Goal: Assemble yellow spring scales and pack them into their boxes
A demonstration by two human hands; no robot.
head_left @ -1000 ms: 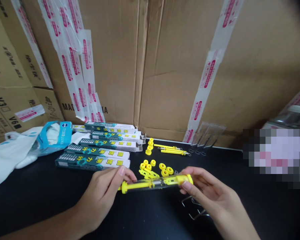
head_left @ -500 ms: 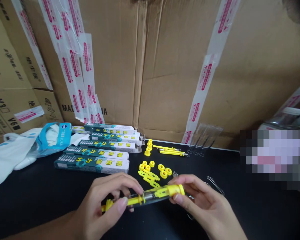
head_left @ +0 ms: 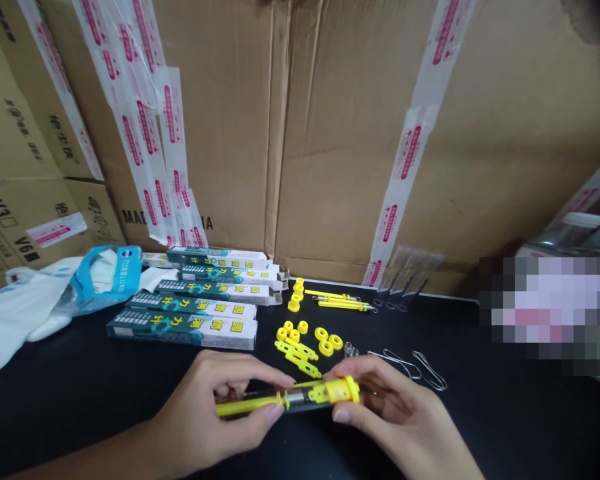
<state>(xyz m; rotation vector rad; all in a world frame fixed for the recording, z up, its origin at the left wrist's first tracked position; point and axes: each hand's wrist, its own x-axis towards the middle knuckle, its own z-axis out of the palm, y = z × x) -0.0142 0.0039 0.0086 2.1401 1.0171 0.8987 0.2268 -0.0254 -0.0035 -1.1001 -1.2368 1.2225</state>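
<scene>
A clear tube with yellow parts (head_left: 300, 396) lies level between both hands above the black table (head_left: 80, 393). My left hand (head_left: 220, 413) pinches its left half, where a thin yellow rod sticks out. My right hand (head_left: 395, 420) grips the yellow cap at its right end. Just behind the tube lie loose yellow rings and strips (head_left: 305, 340). Farther back are yellow rods (head_left: 343, 300) and a small yellow cap stack (head_left: 296, 295).
Several long teal-and-white boxes (head_left: 190, 307) lie at the left. A blue-and-white plastic bag (head_left: 55, 293) sits far left. Wire hooks (head_left: 410, 363) lie right of my hands. Clear sleeves (head_left: 410, 270) lean on taped cardboard cartons (head_left: 330, 133) behind. A blurred patch is at right.
Both hands drew the tube nearer to me and lower. The yellow rod now sticks out of the tube's left end, and the wire hooks by my right hand are uncovered.
</scene>
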